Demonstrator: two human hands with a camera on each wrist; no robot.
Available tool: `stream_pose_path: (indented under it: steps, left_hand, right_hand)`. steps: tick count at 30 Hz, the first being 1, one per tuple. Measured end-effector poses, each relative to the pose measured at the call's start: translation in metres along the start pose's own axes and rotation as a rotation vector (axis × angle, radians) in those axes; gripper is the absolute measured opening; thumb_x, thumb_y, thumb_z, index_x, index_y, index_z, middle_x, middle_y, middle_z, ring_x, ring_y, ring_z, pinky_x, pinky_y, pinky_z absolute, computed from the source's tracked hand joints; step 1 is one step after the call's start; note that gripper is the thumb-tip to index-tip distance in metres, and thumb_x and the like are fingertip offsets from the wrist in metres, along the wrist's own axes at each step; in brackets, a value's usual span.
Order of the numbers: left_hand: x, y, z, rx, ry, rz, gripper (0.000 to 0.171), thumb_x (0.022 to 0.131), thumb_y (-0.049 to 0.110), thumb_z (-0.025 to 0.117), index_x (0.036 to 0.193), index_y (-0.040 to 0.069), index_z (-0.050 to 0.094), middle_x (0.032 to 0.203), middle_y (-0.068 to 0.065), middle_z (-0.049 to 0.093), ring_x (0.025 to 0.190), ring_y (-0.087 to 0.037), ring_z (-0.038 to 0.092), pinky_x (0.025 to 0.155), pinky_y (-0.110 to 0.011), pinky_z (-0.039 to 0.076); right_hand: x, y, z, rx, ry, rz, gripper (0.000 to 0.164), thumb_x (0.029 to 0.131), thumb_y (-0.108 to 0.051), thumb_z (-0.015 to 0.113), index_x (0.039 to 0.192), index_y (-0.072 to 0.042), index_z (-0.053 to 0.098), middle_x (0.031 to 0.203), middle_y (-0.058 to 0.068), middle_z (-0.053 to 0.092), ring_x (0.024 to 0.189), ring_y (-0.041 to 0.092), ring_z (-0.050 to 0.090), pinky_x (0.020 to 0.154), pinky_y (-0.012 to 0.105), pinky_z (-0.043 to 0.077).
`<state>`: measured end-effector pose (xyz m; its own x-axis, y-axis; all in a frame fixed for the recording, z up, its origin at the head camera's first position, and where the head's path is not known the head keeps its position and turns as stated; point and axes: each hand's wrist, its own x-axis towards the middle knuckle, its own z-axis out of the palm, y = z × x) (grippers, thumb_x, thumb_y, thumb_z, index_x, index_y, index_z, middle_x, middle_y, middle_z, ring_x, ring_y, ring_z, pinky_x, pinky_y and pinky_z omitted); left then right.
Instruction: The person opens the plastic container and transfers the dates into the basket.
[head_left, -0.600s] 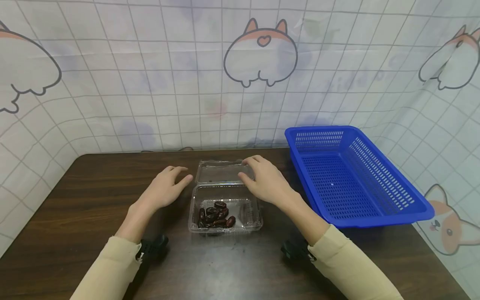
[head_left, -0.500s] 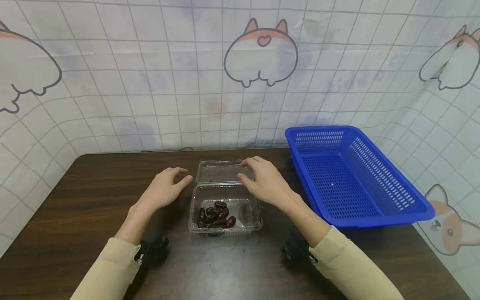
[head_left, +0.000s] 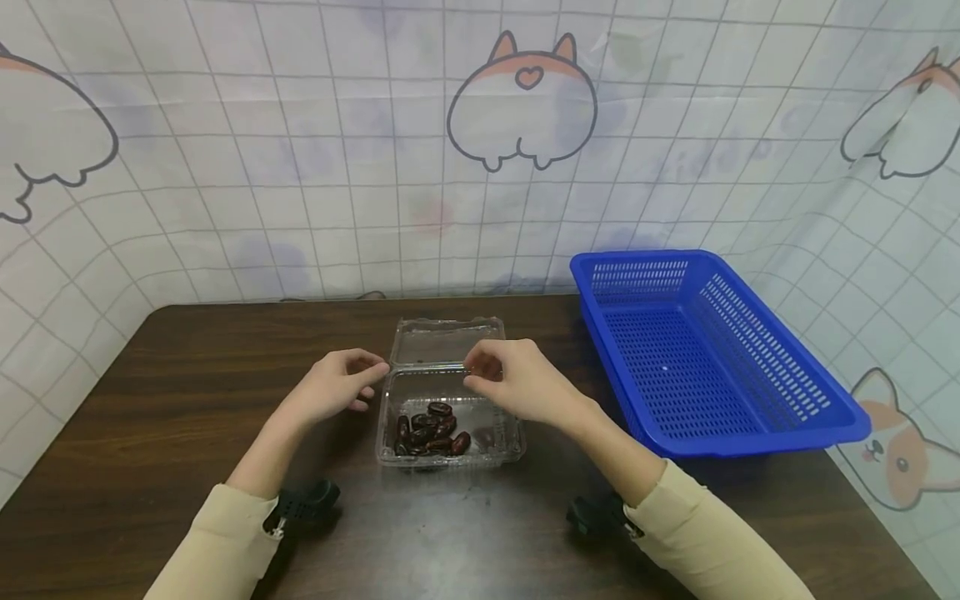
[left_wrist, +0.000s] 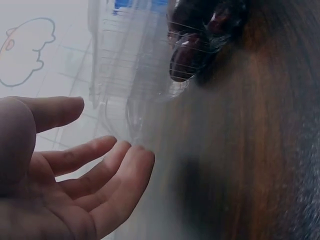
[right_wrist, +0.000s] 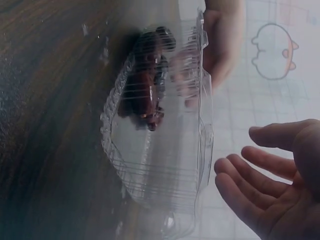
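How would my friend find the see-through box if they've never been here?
On the dark brown table, look left of the big blue basket. There's a plastic box with its lid open and shiny dark fruits inside. Unlike the solid blue basket, it's clear.

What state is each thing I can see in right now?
Clear container: open, upright on the table.
Lid: folded back toward the wall.
Dark fruits: loosely piled inside the container.
Blue basket: open-topped, right way up.
Left grip: relaxed, holding nothing; contact with the container unclear.
Right grip: relaxed, holding nothing.
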<state>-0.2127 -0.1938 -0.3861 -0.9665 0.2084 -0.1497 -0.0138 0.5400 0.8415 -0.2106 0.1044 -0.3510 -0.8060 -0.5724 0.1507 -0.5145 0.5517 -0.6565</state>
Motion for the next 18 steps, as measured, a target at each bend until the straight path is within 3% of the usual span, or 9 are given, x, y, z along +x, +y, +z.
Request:
stream_pose_path:
  steps: [10,18]
  left_hand:
    - [0.0,0.004,0.007,-0.102,-0.033,0.015,0.043,0.105,0.026,0.062,0.131,-0.007,0.06,0.117,-0.023,0.067,0.085,-0.024,0.069,0.073,-0.039,0.063]
    - [-0.003,0.003,0.007,-0.185,-0.056,-0.014,0.04,0.104,0.021,0.065,0.127,-0.011,0.062,0.112,-0.023,0.064,0.082,-0.024,0.067,0.072,-0.04,0.063]
  right_hand:
    - [-0.003,-0.004,0.008,0.034,-0.082,-0.021,0.013,0.095,-0.012,0.075,0.108,-0.009,0.071,0.086,-0.008,0.069,0.079,0.007,0.065,0.069,0.027,0.056]
    - [-0.001,-0.005,0.022,0.018,-0.175,-0.075,0.017,0.095,-0.008,0.075,0.11,-0.003,0.071,0.089,-0.003,0.071,0.08,0.009,0.068,0.071,0.025,0.057]
